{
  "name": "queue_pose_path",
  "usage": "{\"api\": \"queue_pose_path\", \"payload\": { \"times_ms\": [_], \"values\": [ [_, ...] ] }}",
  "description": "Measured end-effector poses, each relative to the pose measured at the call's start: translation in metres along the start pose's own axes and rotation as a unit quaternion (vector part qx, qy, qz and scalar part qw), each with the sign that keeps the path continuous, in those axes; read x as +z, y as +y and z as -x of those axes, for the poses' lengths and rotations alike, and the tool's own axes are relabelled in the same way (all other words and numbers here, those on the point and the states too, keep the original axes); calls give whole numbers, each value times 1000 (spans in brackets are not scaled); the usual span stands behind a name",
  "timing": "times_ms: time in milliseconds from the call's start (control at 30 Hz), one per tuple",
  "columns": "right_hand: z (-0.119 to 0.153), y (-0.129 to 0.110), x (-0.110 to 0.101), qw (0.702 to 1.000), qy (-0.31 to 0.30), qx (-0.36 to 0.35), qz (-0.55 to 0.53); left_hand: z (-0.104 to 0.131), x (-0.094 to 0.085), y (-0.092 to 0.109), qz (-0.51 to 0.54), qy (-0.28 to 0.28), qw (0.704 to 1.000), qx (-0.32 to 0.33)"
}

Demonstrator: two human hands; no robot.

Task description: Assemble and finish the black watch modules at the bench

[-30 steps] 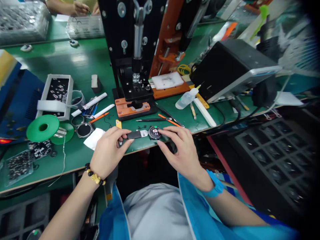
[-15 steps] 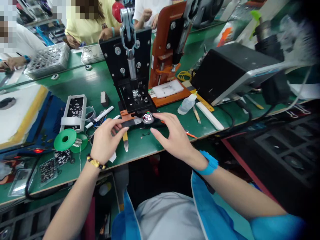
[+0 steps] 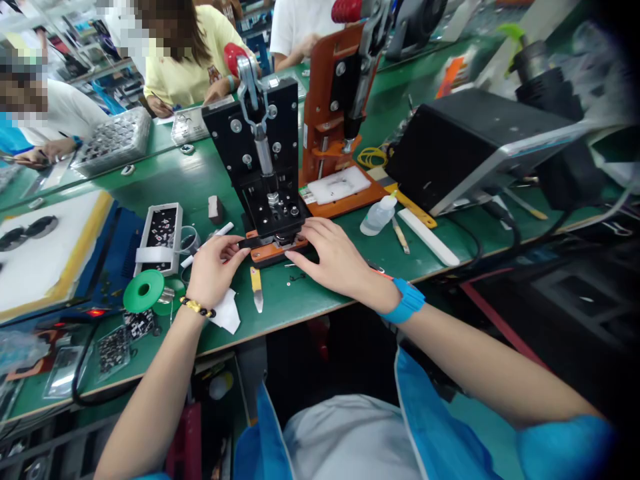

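A black toggle press (image 3: 260, 153) with a red knob stands at the middle of the bench. Its low orange-and-black base (image 3: 273, 253) shows at the front. My left hand (image 3: 213, 267) pinches the end of a black watch strap (image 3: 245, 244) at the left of the base. The round watch itself is mostly hidden under the press, between my hands. At the right side, my right hand (image 3: 333, 257) has thumb and fingers around the watch's edge, partly behind the press. A yellow-handled blade (image 3: 257, 290) lies in front of the base.
An orange press (image 3: 330, 120) stands behind right, with a dropper bottle (image 3: 379, 215) and a black box (image 3: 465, 147) nearby. Solder spool (image 3: 143, 291) and parts tray (image 3: 160, 233) lie left. Other people sit across the bench.
Both hands have moved the watch back from the front of the press to under it. The watch's lit face, visible before, is now hidden. The orange base shows more, and the view has shifted slightly.
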State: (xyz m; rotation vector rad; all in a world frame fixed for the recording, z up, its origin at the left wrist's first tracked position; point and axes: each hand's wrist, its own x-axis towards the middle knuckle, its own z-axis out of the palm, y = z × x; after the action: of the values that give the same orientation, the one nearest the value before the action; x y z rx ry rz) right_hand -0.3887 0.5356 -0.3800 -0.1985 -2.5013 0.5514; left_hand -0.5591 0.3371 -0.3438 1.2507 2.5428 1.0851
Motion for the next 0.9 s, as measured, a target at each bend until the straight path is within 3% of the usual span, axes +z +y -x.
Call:
{"api": "queue_pose_path", "payload": {
  "times_ms": [233, 367, 500, 733, 900],
  "values": [
    [5, -4, 6, 1000, -2, -3, -23, 3, 5, 2, 48, 11, 998, -31],
    [-3, -4, 6, 998, 31, 56, 7, 5, 7, 4, 68, 14, 997, -39],
    [-14, 0, 5, 995, 10, 96, -37, 7, 7, 2, 85, 14, 995, -40],
    [-13, 2, 7, 996, 56, 62, -39, 4, 11, -3, 96, 10, 995, -33],
    [-12, 4, 9, 997, 37, 60, -27, 2, 8, -3, 100, -2, 994, -37]
  ]
}}
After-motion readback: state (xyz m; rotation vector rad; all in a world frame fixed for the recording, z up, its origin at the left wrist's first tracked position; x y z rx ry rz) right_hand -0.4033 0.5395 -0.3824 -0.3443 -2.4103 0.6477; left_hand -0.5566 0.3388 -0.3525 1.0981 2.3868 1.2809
